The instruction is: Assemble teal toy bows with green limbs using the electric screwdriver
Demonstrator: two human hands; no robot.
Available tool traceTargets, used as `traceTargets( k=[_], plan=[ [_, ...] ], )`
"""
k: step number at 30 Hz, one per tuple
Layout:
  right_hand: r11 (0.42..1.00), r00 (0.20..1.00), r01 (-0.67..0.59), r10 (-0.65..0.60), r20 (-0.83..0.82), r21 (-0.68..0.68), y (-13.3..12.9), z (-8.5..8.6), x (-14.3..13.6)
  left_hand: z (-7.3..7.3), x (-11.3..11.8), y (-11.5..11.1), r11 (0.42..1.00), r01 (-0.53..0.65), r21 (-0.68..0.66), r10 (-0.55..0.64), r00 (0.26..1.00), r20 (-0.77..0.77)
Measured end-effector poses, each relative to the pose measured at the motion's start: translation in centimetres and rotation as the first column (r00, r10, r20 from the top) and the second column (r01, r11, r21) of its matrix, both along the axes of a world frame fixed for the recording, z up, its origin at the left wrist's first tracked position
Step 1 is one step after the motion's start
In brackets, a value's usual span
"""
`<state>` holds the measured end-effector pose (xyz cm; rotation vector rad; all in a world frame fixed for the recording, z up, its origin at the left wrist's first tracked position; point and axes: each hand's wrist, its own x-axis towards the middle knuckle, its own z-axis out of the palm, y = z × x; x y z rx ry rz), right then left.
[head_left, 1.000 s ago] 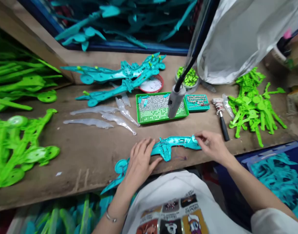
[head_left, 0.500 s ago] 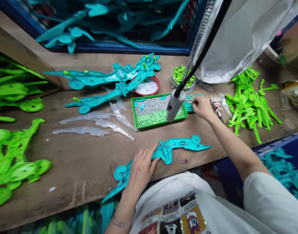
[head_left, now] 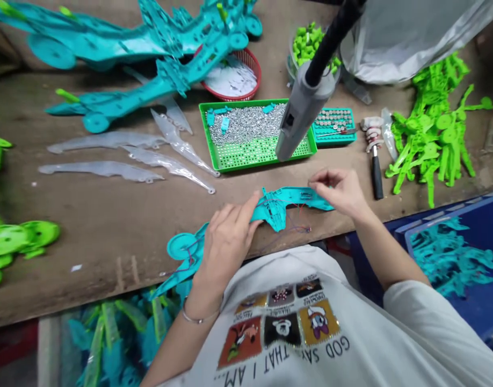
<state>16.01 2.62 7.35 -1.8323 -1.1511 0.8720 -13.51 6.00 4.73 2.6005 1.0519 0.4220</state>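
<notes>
A teal plastic bow-shaped part [head_left: 276, 207] with thin red and dark wires lies along the table's front edge. My left hand [head_left: 230, 231] rests over its left-middle section, fingers wrapped on it. My right hand [head_left: 337, 189] is over the part's right end with thumb and forefinger pinched; anything between them is too small to make out. Behind stands a green tray [head_left: 266, 164] of small silvery screws, and beside it a teal tray [head_left: 335, 141] holding round metal pieces and a tweezer-like tool.
A grey tool [head_left: 301, 110] hangs over the green tray. Clear plastic strips [head_left: 101, 171], teal assemblies [head_left: 121, 102] and a red basket [head_left: 256, 67] are behind left. A black-handled hammer [head_left: 377, 174] and green parts [head_left: 427, 137] lie right.
My right hand has moved from the small teal tray toward me, over the right end of the teal part. My left hand stays on the part. The view has tilted down.
</notes>
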Motion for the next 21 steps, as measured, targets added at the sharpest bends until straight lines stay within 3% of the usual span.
traceTargets(
  k=[4,11,18,21],
  plan=[
    [0.995,0.992,0.085,-0.089,-0.091,-0.05,-2.5,-0.2,-2.0,2.4,0.4,0.4,0.996,0.009,0.084,-0.003,0.997,-0.072],
    [0.995,0.987,0.095,-0.098,-0.125,-0.034,-1.9,-0.5,-1.8,6.1,1.3,0.2,0.984,0.052,0.171,-0.032,0.993,-0.113],
    [0.993,0.993,0.12,-0.12,0.006,0.015,-2.7,-0.2,-2.9,8.4,1.4,0.0,0.972,0.083,0.22,-0.053,0.989,-0.14],
    [0.998,0.992,0.032,-0.039,0.121,0.059,-2.9,0.3,-2.6,8.7,1.3,0.4,0.961,0.085,0.264,-0.046,0.987,-0.152]
  ],
)
